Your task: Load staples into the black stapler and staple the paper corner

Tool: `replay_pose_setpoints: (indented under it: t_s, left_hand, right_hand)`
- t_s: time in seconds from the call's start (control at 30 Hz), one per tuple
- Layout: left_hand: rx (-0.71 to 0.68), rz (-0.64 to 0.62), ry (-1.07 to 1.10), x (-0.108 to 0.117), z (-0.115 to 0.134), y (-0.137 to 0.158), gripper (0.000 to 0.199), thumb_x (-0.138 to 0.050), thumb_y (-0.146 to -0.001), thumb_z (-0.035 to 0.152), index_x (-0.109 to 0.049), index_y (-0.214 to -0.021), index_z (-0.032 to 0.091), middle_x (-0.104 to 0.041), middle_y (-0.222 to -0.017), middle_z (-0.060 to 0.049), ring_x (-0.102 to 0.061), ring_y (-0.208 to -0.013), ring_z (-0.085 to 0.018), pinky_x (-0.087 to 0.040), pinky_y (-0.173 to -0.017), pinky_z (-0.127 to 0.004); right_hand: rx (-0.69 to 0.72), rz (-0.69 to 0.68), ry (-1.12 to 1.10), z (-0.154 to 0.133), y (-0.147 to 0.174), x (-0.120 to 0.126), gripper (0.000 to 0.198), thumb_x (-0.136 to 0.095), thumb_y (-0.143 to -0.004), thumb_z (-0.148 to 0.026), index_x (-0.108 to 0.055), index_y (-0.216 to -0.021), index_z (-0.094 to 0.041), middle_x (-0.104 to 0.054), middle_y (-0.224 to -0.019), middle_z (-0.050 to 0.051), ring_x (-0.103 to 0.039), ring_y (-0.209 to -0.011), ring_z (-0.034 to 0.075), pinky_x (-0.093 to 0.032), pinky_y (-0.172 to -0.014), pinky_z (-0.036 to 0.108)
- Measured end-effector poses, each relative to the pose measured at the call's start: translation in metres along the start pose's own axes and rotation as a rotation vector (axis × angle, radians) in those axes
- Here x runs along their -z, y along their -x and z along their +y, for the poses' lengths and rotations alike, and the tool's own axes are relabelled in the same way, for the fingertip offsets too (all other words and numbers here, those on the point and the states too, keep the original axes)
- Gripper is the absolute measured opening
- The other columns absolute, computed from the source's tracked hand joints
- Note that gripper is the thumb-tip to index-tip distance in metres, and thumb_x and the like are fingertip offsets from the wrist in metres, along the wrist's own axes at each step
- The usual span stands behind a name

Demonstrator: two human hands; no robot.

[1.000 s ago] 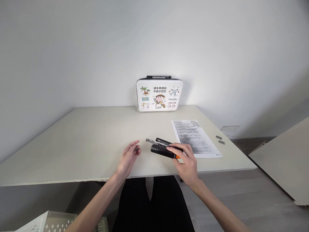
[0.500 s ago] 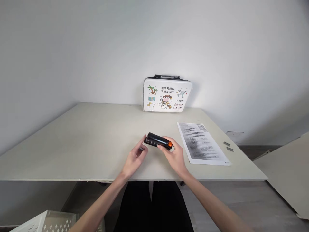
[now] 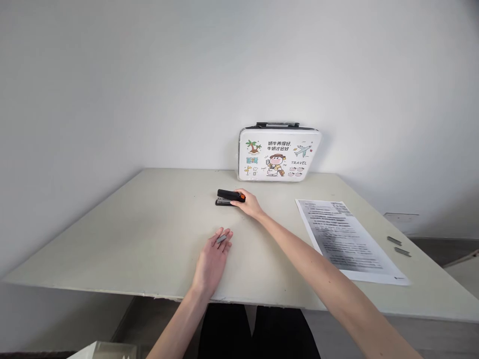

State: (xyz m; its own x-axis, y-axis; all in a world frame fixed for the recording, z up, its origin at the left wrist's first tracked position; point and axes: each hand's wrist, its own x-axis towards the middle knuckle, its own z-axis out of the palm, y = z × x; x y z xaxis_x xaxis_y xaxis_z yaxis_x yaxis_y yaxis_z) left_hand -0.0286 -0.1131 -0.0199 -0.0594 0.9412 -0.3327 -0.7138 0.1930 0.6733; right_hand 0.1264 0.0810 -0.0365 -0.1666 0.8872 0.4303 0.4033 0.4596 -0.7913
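Observation:
A black stapler (image 3: 225, 197) with an orange button at its rear rests at the middle of the table, its long side roughly across my view. My right hand (image 3: 247, 203) is closed around its rear end, thumb low on the near side. Nearer to me, my left hand (image 3: 213, 257) is turned palm up, fingers slightly curled. Across those fingers lies a short grey strip of staples (image 3: 221, 239), held by the hand. A gap of table separates my left hand from the stapler.
A white cartoon-printed case (image 3: 279, 154) with a black handle stands against the wall behind the stapler. To the right lies a printed sheet (image 3: 346, 244), partly behind my right forearm. Two more staple strips (image 3: 398, 246) lie near the right edge of the table (image 3: 123, 239).
My right hand has carried the stapler away from me and set it down on the table. My left hand has turned palm up, showing the staple strip. The view has shifted left.

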Motion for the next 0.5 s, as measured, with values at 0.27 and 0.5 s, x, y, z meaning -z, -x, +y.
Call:
replay_pose_setpoints:
  t_s: [0.27,0.5]
  left_hand:
    - [0.024,-0.106,-0.055,-0.011,-0.001,-0.002,0.032,-0.047,-0.105,0.024,-0.076,-0.109,0.012,-0.073,-0.128,-0.017,-0.067,-0.128,-0.027,-0.049,-0.117,-0.041]
    - [0.15,-0.301,-0.197,-0.07,-0.032,0.019,0.029,-0.051,-0.105,0.029,-0.077,-0.106,0.015,-0.074,-0.12,-0.014,-0.067,-0.122,-0.027,-0.054,-0.108,-0.041]
  right_hand:
    - [0.469,-0.194,0.195,-0.062,0.08,0.046,0.034,-0.07,-0.098,-0.034,-0.064,-0.131,-0.029,-0.069,-0.132,0.007,-0.063,-0.126,0.022,-0.049,-0.11,0.041]
    - [0.505,-0.166,0.43,-0.085,0.159,0.106,0.016,-0.064,-0.1,-0.017,-0.072,-0.113,-0.024,-0.072,-0.121,0.008,-0.066,-0.115,0.024,-0.053,-0.102,0.042]
